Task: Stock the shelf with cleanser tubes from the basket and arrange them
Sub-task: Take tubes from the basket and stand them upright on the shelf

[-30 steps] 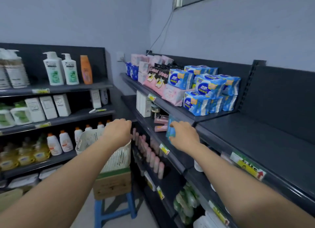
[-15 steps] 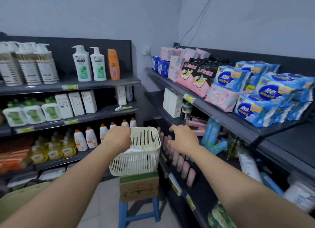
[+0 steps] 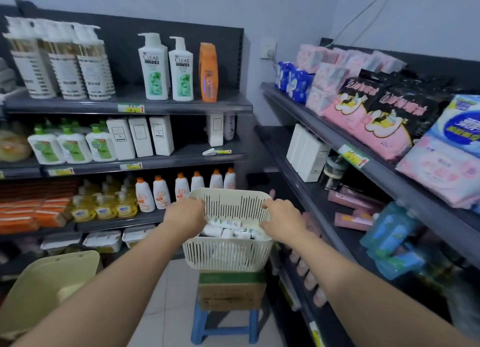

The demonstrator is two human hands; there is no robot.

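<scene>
1. Reaching over the basket [image 3: 228, 255], both hands sit at its top rim: the left hand [image 3: 185, 214] at the left edge, the right hand [image 3: 281, 216] at the right edge.
2. The left hand's fingers bend down over the rim. I cannot tell whether they grip it.
3. The right hand is released, with its fingers spread. Its index fingertip touches the rim's far right corner, and it holds nothing.
4. White tubes [image 3: 226, 228] lie jumbled on the basket's bottom, between the 2 hands.
5. The basket stands on a cardboard box [image 3: 231, 292], which sits on a blue stool [image 3: 223, 326] in the corner between 2 shelf units.
6. On the right shelf [image 3: 278, 144], the middle tier carries pink boxes [image 3: 350, 201], and blue-green tubes [image 3: 389, 232] lie near its front edge.
7. A row of pink tubes [image 3: 302, 266] lines the front edge of the tier below.
8. White pump bottles [image 3: 153, 66] stand on the left unit's top tier.
</scene>
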